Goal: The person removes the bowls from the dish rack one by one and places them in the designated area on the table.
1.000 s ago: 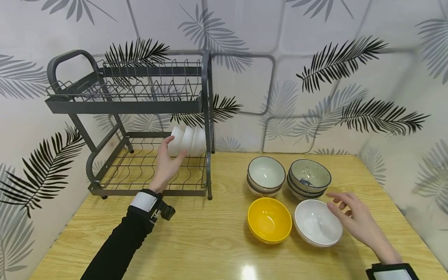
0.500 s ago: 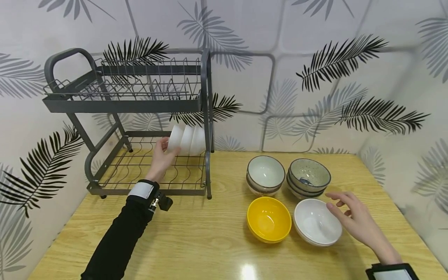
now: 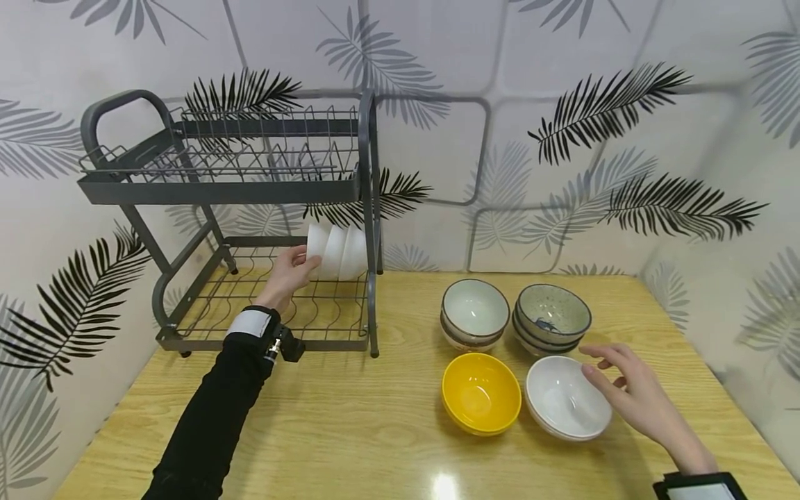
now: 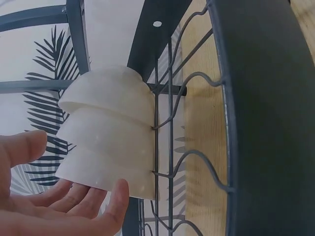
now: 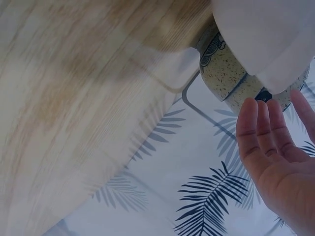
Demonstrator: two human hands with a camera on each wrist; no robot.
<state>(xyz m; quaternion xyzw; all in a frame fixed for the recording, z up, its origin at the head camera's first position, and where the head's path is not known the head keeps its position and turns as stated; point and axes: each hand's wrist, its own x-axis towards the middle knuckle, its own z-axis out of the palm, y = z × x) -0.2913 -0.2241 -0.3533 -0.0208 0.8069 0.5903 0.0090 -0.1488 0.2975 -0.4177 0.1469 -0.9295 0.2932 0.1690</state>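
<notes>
Several white bowls (image 3: 337,253) stand on edge, nested in a row, at the right end of the dish rack's lower tier. At the leftmost bowl is my left hand (image 3: 289,274). In the left wrist view, the fingertips (image 4: 119,196) lie right at that bowl's rim, the fingers relaxed and not wrapped round it. My right hand (image 3: 637,392) hovers, loosely bent and holding nothing, by the right rim of a stacked white bowl (image 3: 567,396) on the table. The right wrist view shows the right hand's fingers (image 5: 248,128) just below the white bowls.
The two-tier dark metal dish rack (image 3: 225,191) stands at the left back. A yellow bowl (image 3: 480,392), a stack of pale brown-rimmed bowls (image 3: 475,309) and a stack of speckled bowls (image 3: 553,312) sit on the wooden table (image 3: 350,430), near the patterned wall.
My left hand came in to the leftmost racked bowl, its fingers and thumb around the edge, then drew slightly left with the fingers closer together. The right hand has stayed put.
</notes>
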